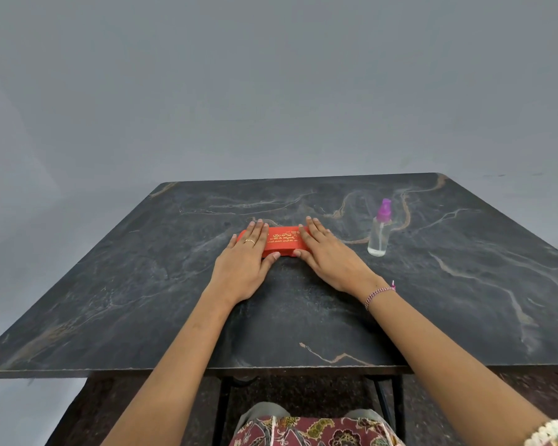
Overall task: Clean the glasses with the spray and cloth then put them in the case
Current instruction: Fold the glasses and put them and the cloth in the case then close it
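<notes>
A red glasses case (pixel 281 241) with gold lettering lies closed on the dark marble table (pixel 303 317), near the middle. My left hand (pixel 245 262) lies flat over the case's left end, thumb against its front edge. My right hand (pixel 329 255) covers the right end the same way. A clear spray bottle (pixel 380 231) with a purple nozzle stands upright to the right of the case, apart from my right hand. The glasses and the cloth are not visible.
A plain grey wall rises behind the table. The table's front edge (pixel 271 370) runs close to my lap, with dark metal legs below it.
</notes>
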